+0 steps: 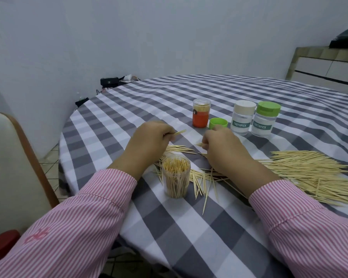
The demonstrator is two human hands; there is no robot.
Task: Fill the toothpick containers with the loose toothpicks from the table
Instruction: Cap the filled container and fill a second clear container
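**Open jar nearly full, big pile still loose**

The clear open container (176, 178) stands upright near the table edge between the two forearms, packed with toothpicks on end; loose toothpicks (309, 171) lie fanned in a wide heap to its right, with a thinner scatter (203, 181) just beside the jar and under the wrists. The left hand (149, 141) pinches a few picks whose ends stick out past the fingers; the right hand (223, 145) is curled over a small bunch gathered off the cloth.

Risks, as judgement: jar is light thin plastic and sits right by the left wrist, so a forearm sweep would tip it and spill; picks are thin, pointed, smooth wood, so an unaligned bunch likely jams at the crowded mouth or drops strays; soft checked tablecloth (189, 237) can bunch and roll picks off the edge.

Farther back: an orange-labelled jar (201, 115), capped and filled; a loose green lid (218, 123) touching nothing visible; two clear "TOOTHPICK" jars, one beige-capped (241, 119), one green-capped (264, 121), side by side, apparently empty.
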